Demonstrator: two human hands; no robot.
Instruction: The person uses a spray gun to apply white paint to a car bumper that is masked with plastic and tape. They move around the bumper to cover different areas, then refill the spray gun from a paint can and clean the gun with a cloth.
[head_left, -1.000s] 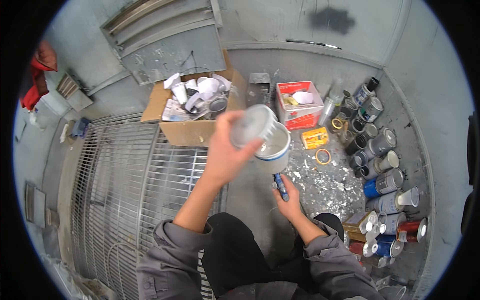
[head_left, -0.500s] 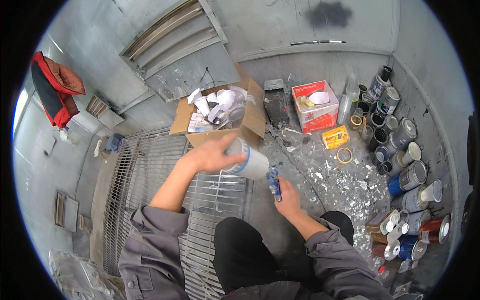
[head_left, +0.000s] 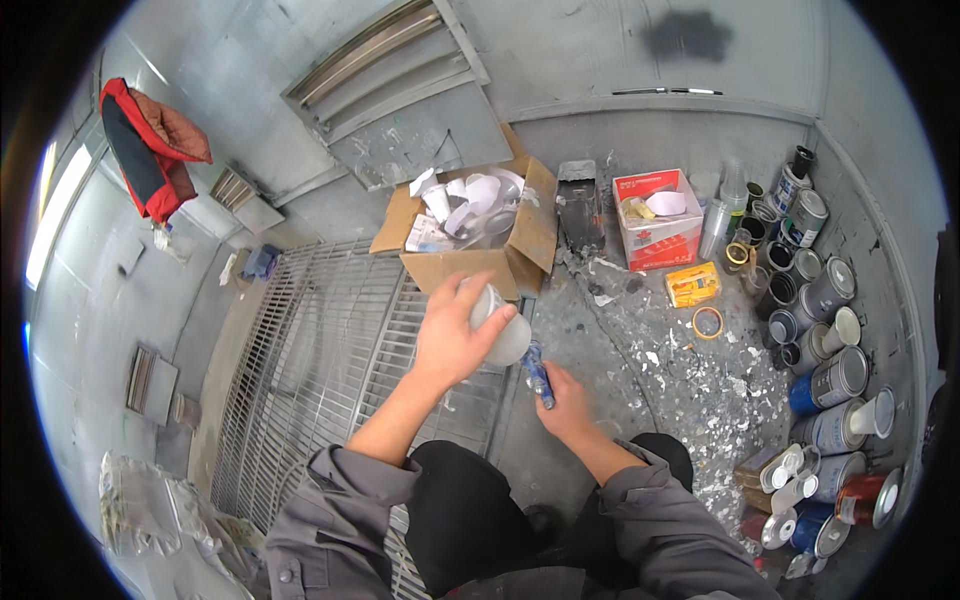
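Observation:
My left hand [head_left: 445, 335] is closed round a translucent white plastic cup [head_left: 512, 345], thumb along its side and fingers over the far end. The cup is tilted toward the lower right. Against its lower end sits a blue, paint-marked spray gun [head_left: 538, 374], partly hidden by the cup; whether the two are joined does not show clearly. My right hand [head_left: 568, 405] is wrapped round the lower part of the spray gun. Just beyond the cup stands an open cardboard box [head_left: 455, 268] full of used white cups and paper.
Metal grating [head_left: 300, 340] covers the floor at left. A red and white box [head_left: 660, 245], yellow packet [head_left: 692, 285] and tape roll [head_left: 707, 322] lie ahead to the right. Several paint cans [head_left: 840, 375] line the right wall. A red jacket [head_left: 150, 150] hangs far left.
My left hand has turned with the cup, so its blue ring no longer shows. Both hands have shifted slightly left and down relative to the box. The view has swung a little left.

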